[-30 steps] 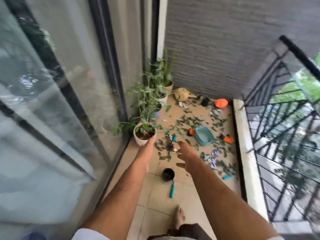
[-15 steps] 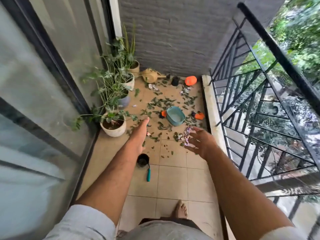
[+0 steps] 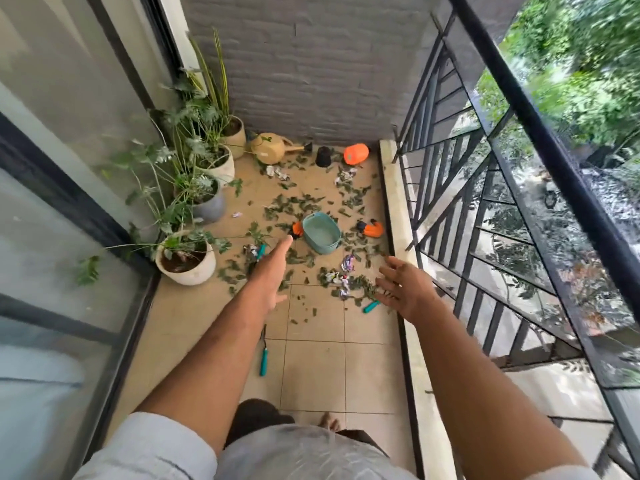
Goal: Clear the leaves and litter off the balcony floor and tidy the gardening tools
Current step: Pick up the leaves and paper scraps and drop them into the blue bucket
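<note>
Both your hands are out in front of you and hold nothing: your left hand is stretched flat with its fingers straight, and your right hand has its fingers spread loose. Between the two hands and beyond them, green leaves and crumpled wrappers lie scattered over the tiled floor. Just past your left fingertips sits a teal basin, with an orange tool to its right. A teal handle shows just left of your right palm, on the floor. Below your left forearm lies a teal-handled tool. Left of your left hand stands a row of pots with plants. Far beyond both hands, by the wall, a watering can lies.
</note>
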The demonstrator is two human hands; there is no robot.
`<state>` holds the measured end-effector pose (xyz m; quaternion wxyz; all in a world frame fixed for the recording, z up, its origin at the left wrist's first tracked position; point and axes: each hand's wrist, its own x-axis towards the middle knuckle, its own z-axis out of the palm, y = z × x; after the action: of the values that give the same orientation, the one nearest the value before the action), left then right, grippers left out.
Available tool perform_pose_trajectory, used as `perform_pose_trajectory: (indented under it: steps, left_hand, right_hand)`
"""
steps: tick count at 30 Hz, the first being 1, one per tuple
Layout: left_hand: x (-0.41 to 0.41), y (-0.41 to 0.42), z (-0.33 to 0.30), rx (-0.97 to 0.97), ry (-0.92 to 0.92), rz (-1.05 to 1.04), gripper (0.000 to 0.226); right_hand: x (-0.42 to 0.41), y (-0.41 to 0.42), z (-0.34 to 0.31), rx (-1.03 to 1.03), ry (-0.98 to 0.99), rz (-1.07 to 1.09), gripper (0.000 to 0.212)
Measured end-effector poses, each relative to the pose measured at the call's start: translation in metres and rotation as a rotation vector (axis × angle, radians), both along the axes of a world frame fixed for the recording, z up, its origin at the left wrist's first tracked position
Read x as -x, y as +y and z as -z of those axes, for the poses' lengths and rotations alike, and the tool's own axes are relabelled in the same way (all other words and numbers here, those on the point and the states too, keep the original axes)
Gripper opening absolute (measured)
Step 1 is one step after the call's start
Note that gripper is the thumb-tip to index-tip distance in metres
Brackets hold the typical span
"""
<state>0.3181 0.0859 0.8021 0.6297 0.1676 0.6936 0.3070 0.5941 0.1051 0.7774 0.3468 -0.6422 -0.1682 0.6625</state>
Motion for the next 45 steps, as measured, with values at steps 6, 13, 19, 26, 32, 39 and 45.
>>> perform_pose_trajectory:
  steps: [6,13,19,26,32,39,45]
  left_hand:
    - [-0.011,0.045,0.032,0.084,0.021,0.012,0.087]
    - [-0.028,0.129,0.087,0.144,-0.017,0.034,0.091]
    - [-0.044,0.191,0.161,0.137,0.025,0.071,0.108]
    - [-0.063,0.215,0.291,0.089,0.203,0.164,0.055]
    - [-0.089,0.229,0.458,0.056,0.398,0.349,0.061]
    - [-0.121,0.268,0.656,-0.025,0.621,0.640,0.069]
    - [-0.125,0.325,0.780,-0.203,0.893,1.068,0.092]
  right_hand:
    - [-0.020,0.029,0.036,0.090,0.043,0.056,0.031]
    - [-0.023,0.087,0.071,0.181,-0.101,0.072,0.023]
    - [-0.029,0.145,0.136,0.172,-0.254,0.012,0.022]
    - [-0.033,0.182,0.271,0.034,-0.474,-0.307,0.027]
    - [-0.047,0.210,0.432,-0.063,-0.766,-0.704,0.035]
    - [-0.069,0.248,0.626,-0.100,-0.808,-0.873,0.057]
    - [-0.053,0.296,0.743,-0.299,-0.945,-1.006,0.069]
